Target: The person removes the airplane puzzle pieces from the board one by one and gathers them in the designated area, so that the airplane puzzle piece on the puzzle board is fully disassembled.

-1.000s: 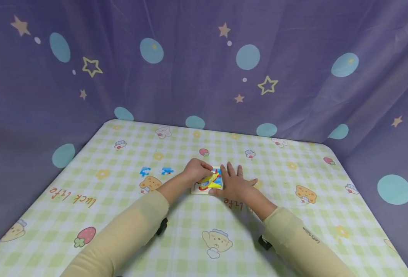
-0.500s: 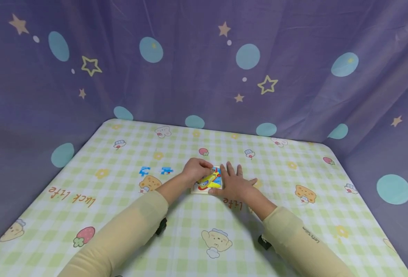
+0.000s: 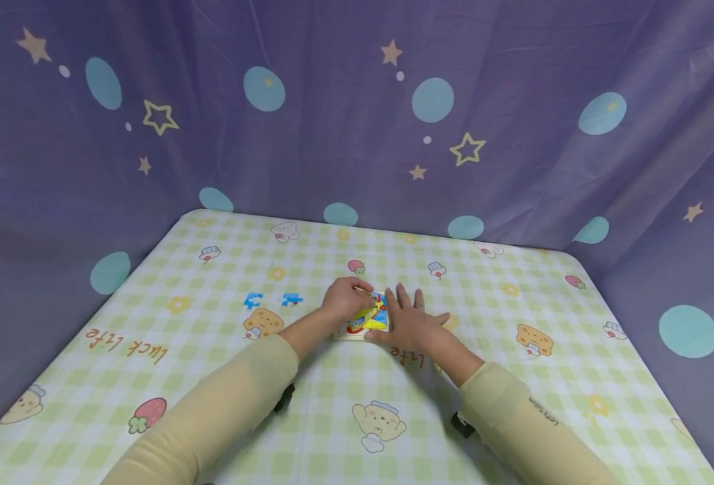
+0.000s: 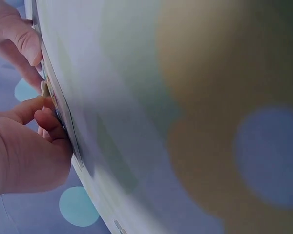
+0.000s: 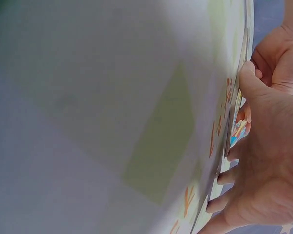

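Observation:
A small framed jigsaw puzzle [image 3: 374, 323] with a yellow and red airplane on blue lies mid-table in the head view. Over its upper left part, my left hand [image 3: 343, 300] has curled fingers. Its thumb and fingertips pinch a thin puzzle piece [image 4: 45, 89], which stands tilted at the board in the left wrist view. My right hand [image 3: 414, 326] lies at the board's right side with fingers spread, the thumb on the near edge. In the right wrist view its fingers [image 5: 228, 176] reach down along the frame. The left fingers hide part of the picture.
Two loose blue puzzle pieces, one farther left [image 3: 253, 300] and one nearer the left hand [image 3: 292, 299], lie on the checked tablecloth [image 3: 308, 431]. A purple curtain [image 3: 345, 155] hangs behind the table and along its sides.
The left hand has shifted very slightly on the board, its fingers still at the same part of it. The right hand and both loose pieces stay where they were.

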Tool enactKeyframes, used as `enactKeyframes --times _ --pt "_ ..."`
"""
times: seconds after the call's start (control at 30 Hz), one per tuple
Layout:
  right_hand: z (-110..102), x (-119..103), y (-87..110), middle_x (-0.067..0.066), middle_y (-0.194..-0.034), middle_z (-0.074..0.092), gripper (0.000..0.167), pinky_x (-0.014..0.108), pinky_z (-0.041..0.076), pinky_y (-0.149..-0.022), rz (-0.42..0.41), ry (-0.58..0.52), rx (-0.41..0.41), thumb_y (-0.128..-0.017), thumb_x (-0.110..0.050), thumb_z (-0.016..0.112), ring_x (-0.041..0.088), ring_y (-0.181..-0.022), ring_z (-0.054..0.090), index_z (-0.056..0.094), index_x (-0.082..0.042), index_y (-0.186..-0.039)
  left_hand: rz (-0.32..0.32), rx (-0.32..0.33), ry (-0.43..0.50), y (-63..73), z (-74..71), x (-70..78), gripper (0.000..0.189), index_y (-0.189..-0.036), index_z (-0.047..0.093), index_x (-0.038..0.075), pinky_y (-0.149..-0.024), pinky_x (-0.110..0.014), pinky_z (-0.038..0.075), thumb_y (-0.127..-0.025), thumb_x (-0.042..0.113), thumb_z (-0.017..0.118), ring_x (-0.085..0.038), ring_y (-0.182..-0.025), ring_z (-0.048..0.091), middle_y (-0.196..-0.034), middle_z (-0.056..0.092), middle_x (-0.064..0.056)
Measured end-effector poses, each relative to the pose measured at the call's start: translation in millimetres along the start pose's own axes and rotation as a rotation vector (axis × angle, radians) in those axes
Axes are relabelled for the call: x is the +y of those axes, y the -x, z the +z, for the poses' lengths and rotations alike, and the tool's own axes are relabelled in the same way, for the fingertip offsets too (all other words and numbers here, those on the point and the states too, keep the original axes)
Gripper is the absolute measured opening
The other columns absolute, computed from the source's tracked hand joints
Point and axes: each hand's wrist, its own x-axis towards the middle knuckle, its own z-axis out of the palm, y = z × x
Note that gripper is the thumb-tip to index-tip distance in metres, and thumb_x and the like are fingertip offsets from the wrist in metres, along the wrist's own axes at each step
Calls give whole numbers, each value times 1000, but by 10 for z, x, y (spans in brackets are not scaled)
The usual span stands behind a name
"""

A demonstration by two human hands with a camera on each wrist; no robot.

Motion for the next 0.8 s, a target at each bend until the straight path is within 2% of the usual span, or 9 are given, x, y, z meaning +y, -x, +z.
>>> enactKeyframes --times 0.17,0.37,0.63,0.8 --pt "0 4 4 11 -169 -2 109 90 15 -90 1 -1 0 -86 -80 51 47 -151 -1 7 -18 -164 -7 2 -8 -3 8 11 24 -111 74 8 -87 -36 52 -87 11 76 -20 -90 65 -95 72 -5" --pt "3 5 1 10 -169 -4 109 90 15 -90 1 -17 -8 -86 -80 51 46 -151 -3 5 -19 -164 -13 -9 34 7 -14 9 24 -112 74 6 -87 -35 53 -87 8 76 -21 -92 65 -97 72 -6" --pt "14 11 -5 11 -169 -4 109 90 14 -91 5 -26 -8 -86 -79 53 47 -150 -3 5 -19 -164 -5 -21 120 2 -57 -24 28 -115 72 3 -77 -30 53 -87 6 74 -20 -88 65 -99 72 -8" --pt "11 10 -11 10 -169 -5 109 90 14 -91 10 -20 -9 -86 -80 52 46 -150 -5 4 -19 -164 -11 -21 155 14 -92 -44 28 -117 71 4 -69 -27 52 -89 9 74 -19 -79 62 -93 69 -8"
